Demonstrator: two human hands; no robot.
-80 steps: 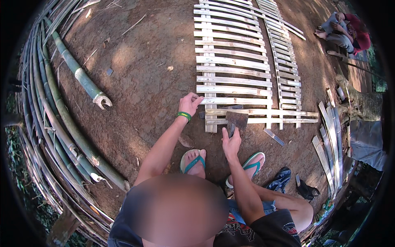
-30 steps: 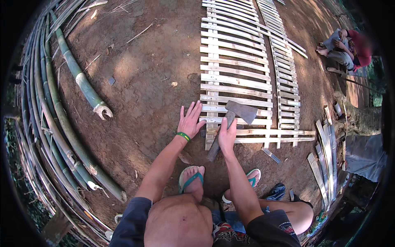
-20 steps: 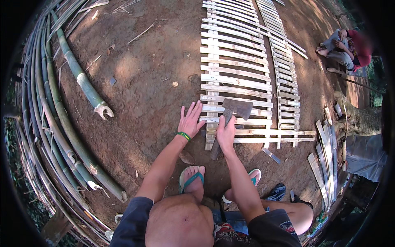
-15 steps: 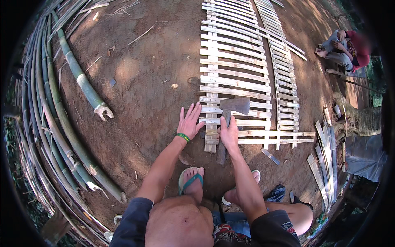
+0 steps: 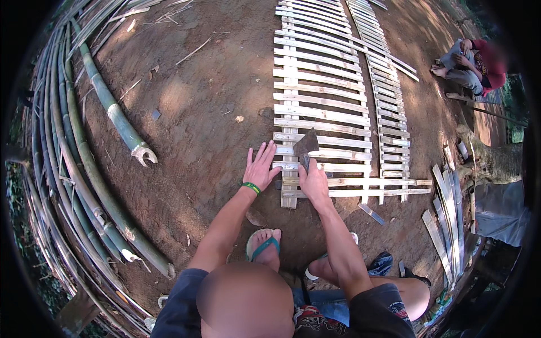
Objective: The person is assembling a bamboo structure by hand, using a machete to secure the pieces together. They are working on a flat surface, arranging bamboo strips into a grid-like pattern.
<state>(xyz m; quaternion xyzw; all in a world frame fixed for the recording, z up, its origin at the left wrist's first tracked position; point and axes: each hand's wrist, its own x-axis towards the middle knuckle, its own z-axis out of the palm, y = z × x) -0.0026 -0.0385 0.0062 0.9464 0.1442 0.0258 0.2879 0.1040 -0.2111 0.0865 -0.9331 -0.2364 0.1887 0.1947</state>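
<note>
My right hand (image 5: 314,181) is wrapped round the handle of a hatchet with a broad, dark metal head (image 5: 306,142). The head is over the near slats of a long bamboo lattice panel (image 5: 321,106), and my wrist hides the lower handle. My left hand (image 5: 260,168) lies flat with its fingers spread at the left ends of the slats, its thumb at one slat's end. Pale split-bamboo slats run crosswise over long side strips in this panel.
A second, narrower slatted panel (image 5: 393,112) lies just to the right. Long bamboo poles (image 5: 90,163) are piled at the left, with a cut green pole (image 5: 115,115) nearer. Loose split strips (image 5: 448,219) lie at the right. A seated person (image 5: 470,65) is at the far right.
The hatchet has turned in my right hand: its head pointed right and now points away from me. My left hand stays in the same place.
</note>
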